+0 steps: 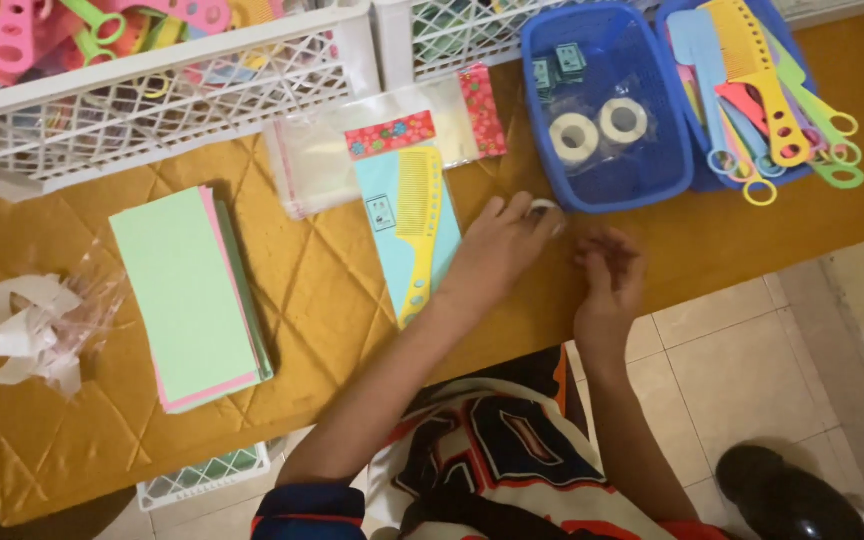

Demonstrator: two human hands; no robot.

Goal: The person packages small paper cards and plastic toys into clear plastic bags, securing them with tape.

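Your left hand [497,250] rests on the yellow cloth [322,300] with its fingers curled around a small white roll of tape [544,207], pinching it at the fingertips. The tape sits just near the front wall of the blue basket [592,195]. Your right hand [607,275] hovers just to the right of it, fingers loosely bent and blurred; you cannot tell whether it holds anything.

Just left of your left hand lies a yellow comb [418,230] on a light blue card [382,235], inside a clear bag with a red flowered header [389,133]. More clear bags [317,160] lie on its far side, partly under it.

Further left lies a stack of green and pink cards [187,295], and at the left edge a crumpled heap of white strips and clear plastic [37,325].

Inside the blue basket are two white tape rolls [597,128]. To its right, a second blue tray [697,180] holds many coloured combs [772,100]. On the far left a white crate [152,100] holds more of them.
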